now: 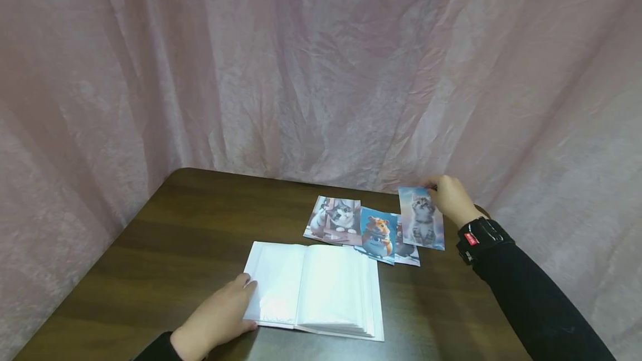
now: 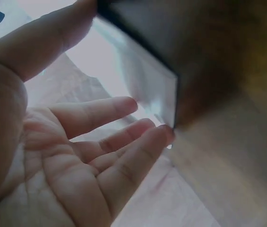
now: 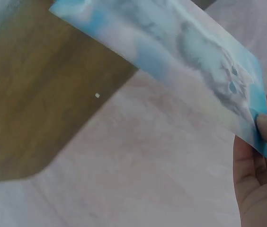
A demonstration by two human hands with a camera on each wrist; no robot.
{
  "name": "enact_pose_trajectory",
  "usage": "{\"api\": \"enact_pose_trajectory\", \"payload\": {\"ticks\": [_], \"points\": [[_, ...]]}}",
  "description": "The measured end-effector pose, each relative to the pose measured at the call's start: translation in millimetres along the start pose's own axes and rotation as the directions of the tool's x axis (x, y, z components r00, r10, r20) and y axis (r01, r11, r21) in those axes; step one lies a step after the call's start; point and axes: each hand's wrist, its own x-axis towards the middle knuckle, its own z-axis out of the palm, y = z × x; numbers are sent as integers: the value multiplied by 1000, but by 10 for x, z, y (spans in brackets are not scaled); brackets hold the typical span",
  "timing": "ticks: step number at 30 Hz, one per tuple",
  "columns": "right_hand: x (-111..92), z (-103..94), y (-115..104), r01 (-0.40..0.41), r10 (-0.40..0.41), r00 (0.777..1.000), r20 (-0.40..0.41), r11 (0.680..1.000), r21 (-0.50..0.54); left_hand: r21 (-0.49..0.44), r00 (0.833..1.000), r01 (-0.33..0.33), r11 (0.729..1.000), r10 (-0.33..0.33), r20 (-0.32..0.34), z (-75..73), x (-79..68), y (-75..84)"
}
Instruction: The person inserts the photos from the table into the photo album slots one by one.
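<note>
While I watch from my station, the person's left hand point(image 1: 220, 311) rests against the left edge of the open album point(image 1: 333, 286), fingers loosely spread; the spread is longest left to right, its fold pointing away from the person. Beyond the album's far right corner, the right hand point(image 1: 453, 200) pinches the kitten card point(image 1: 422, 219), whose long axis points away too, the kitten's head at the far end.

I see smooth, shiny white pages in the album, a flat cat card point(image 1: 336, 220) just beyond it, and at its far right corner a blue hamster card point(image 1: 377, 235) overlapping a partly hidden card point(image 1: 407, 252). Dark, wood-grained table point(image 1: 200, 227) lies beneath the album; creased, velvety pink curtain point(image 1: 311, 71) hangs behind.

My left wrist view alone shows the left palm; my right wrist view alone reveals a thumb on the kitten card's face, fingers behind.
</note>
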Motion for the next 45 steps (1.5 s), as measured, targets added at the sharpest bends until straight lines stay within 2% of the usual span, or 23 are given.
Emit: {"api": "enact_pose_trajectory", "payload": {"ticks": [5,10,14,20,26,30,39,42,45], "points": [[22,-180,-142,74,-75,997,-35,996,-47,14,1000,-1,1000,1,5,-61,-23,49],[51,-292,-285,121,-126,989,-75,990,-70,-1,996,-81,997,81,37,-91,-1,120],[71,-303,-415,165,-171,984,-58,982,-87,-5,986,-153,988,153,71,-56,32,172],[156,-250,-657,219,-223,974,-30,970,-102,-4,975,-200,980,199,104,-23,106,227],[255,-182,-901,247,-250,968,-26,965,-86,-9,974,-192,981,192,122,-2,155,268],[294,-130,-1041,295,-297,955,-27,953,-63,4,976,-178,984,176,129,18,165,263],[353,-11,-1216,343,-345,938,-40,938,-43,31,975,-194,981,189,115,11,143,289],[376,44,-1260,342,-342,939,-34,939,-29,37,977,-185,982,179,116,-1,136,300],[394,93,-1311,313,-313,950,-25,950,1,49,978,-183,982,177,109,0,133,302]]}}
